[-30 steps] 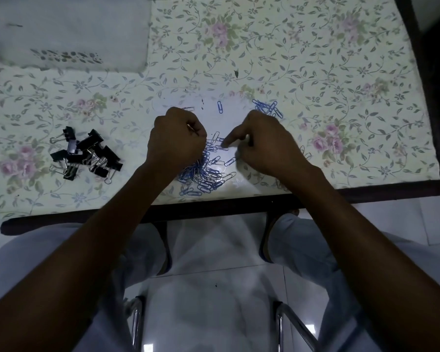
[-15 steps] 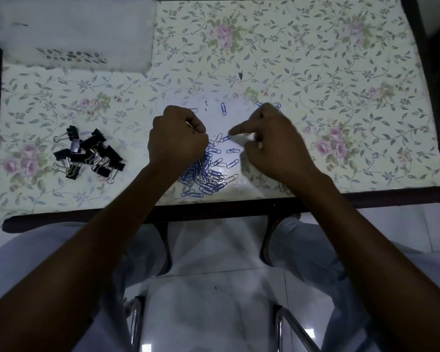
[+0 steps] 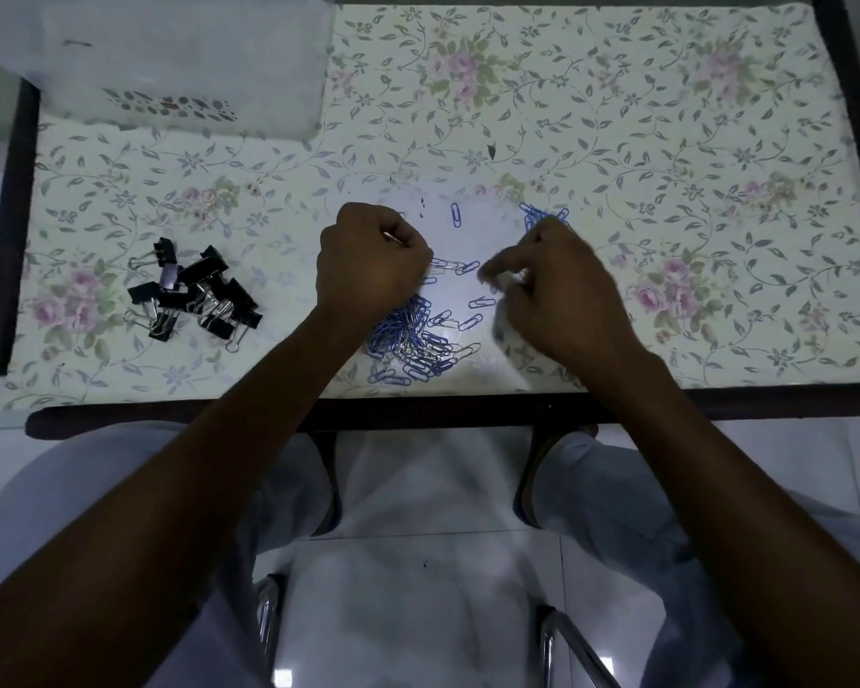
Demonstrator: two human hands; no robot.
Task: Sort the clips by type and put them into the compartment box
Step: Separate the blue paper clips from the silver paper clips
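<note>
A mixed pile of blue and silver paper clips [image 3: 413, 345] lies near the table's front edge, with a few loose ones [image 3: 481, 303] beside it. My left hand [image 3: 373, 270] is a fist at the pile's top left, and a thin silver clip end sticks out by the thumb. My right hand [image 3: 557, 300] hovers right of the pile, fingertips drawn together and blurred. A small group of blue clips [image 3: 542, 216] lies just beyond it, and a single blue clip [image 3: 456, 214] sits between the hands. Black binder clips [image 3: 194, 295] are heaped at the left. The translucent compartment box [image 3: 170, 57] stands at the far left.
A floral cloth [image 3: 666, 141] covers the table, framed by a dark edge [image 3: 418, 414]. My knees and the metal chair legs [image 3: 567, 648] show below the front edge, over a white tiled floor.
My right hand has pulled back from the far blue group toward the pile, and its pointing finger has curled in. My left fist has stayed put.
</note>
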